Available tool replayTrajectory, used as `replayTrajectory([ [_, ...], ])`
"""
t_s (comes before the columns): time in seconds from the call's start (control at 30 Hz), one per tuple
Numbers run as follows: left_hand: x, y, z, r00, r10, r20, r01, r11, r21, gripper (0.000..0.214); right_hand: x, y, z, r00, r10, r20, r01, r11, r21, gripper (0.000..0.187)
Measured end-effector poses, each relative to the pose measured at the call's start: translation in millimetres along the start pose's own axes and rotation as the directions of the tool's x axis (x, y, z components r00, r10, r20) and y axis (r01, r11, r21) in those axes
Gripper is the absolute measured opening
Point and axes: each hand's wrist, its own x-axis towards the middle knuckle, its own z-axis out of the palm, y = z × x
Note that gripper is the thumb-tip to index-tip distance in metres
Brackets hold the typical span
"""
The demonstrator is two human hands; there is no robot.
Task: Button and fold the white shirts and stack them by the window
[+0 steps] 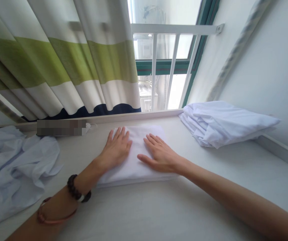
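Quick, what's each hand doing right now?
Left hand: open, palm down on the folded white rectangular cloth.
Right hand: open, palm down on the same cloth.

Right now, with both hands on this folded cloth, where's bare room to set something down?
The white surface is bare between your forearms, nearer you than the folded cloth; also between that cloth and the cloth stack at right. Another gap parts the folded cloth from the crumpled cloth at left. Where the cloth stack and crumpled cloth lie, it's crowded.

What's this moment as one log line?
left hand: palm-down on folded cloth; right hand: palm-down, same cloth; left side: crumpled fabric; right side: cloth pile
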Motion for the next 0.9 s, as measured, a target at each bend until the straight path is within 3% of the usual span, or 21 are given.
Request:
replayTrajectory([
  [0.13,-27,19,4.4,0.997,0.069,0.041,-0.066,0.994,-0.084,0.052,-9,-5,7,0.998,0.023,0.051,-0.021,0.999,-0.035,0.088],
  [0.33,-36,-3,18.4,0.994,0.11,0.004,-0.109,0.984,-0.143,0.056,-18,12,4,0.996,-0.014,0.09,0.016,1.0,-0.021,0.093],
  [0.5,-37,-20,16.7,0.998,0.001,0.062,0.008,0.99,-0.14,0.066,-37,26,1,0.995,0.032,0.093,-0.031,0.999,-0.005,0.095],
  [0.63,-38,-35,19.7,0.977,-0.205,0.061,0.211,0.97,-0.121,0.079,-44,42,-1,0.974,0.207,0.09,-0.212,0.976,0.05,0.091],
  [0.7,-35,-46,23.0,0.955,-0.291,0.052,0.295,0.95,-0.104,0.082,-43,45,-1,0.957,0.287,0.03,-0.289,0.954,0.085,0.085],
  [0.77,-31,-57,25.3,0.949,-0.311,0.044,0.314,0.942,-0.119,0.08,-40,42,-2,0.96,0.276,-0.041,-0.26,0.94,0.222,0.074],
  [0.83,-26,-64,24.5,0.959,-0.28,0.037,0.281,0.938,-0.201,0.073,-35,33,-4,0.962,0.261,-0.078,-0.188,0.843,0.504,0.061],
  [0.9,-21,-67,19.4,0.967,-0.251,0.043,0.252,0.917,-0.311,0.065,-30,25,-6,0.944,0.328,-0.022,-0.175,0.559,0.811,0.056],
])
